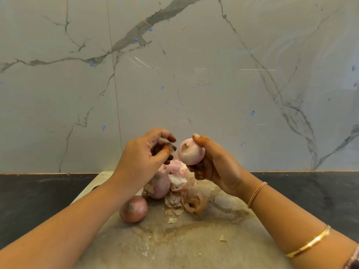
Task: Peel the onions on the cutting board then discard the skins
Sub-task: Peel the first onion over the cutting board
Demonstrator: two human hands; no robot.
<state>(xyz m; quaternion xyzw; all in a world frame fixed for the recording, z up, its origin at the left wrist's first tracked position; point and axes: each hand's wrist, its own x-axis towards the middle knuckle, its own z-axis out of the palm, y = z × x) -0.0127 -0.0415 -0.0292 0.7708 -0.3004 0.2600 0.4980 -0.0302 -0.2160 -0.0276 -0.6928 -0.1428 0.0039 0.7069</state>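
On the near part of the stained cutting board (pixel 194 249) lie small skin flakes. Farther in, an unpeeled onion (pixel 133 208) sits left, a partly peeled onion (pixel 157 186) just behind it, and a pile of skins (pixel 189 200) to their right. Above these, the left hand (pixel 143 156) has its fingers curled, pinching a small skin scrap (pixel 171 150). The right hand (pixel 213 164) grips a peeled onion (pixel 191 151). Beyond are the dark counter (pixel 38 191) and the marble wall (pixel 194 74).

Three onions are counted: a peeled onion (pixel 191 152), a half-peeled onion (pixel 158 186), an unpeeled onion (pixel 133 209). One cutting board (pixel 194 247) is seen.
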